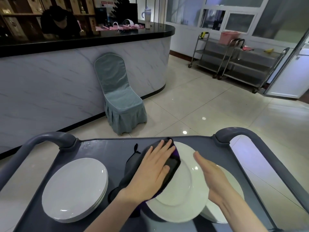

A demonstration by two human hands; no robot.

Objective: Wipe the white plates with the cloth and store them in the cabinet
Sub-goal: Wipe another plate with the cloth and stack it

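Pressing cloth (pixel 132 168) onto plate (pixel 184 190) left side with flat, straight-fingered left hand (pixel 150 171), bracing right rim with open right hand (pixel 212 178), bare face rightward.

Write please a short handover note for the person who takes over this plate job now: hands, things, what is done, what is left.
Left hand: open, flat, pressing the dark cloth onto the white plate.
Right hand: open, straight fingers against that plate's right edge.
Things: this plate overlaps another white plate at the right of the grey cart. A stack of plates sits at the left.
Done: wiping is under way; nothing stored yet.
Left: finish this plate, wipe any others that need it, store all. The cabinet cannot be made out with certainty.
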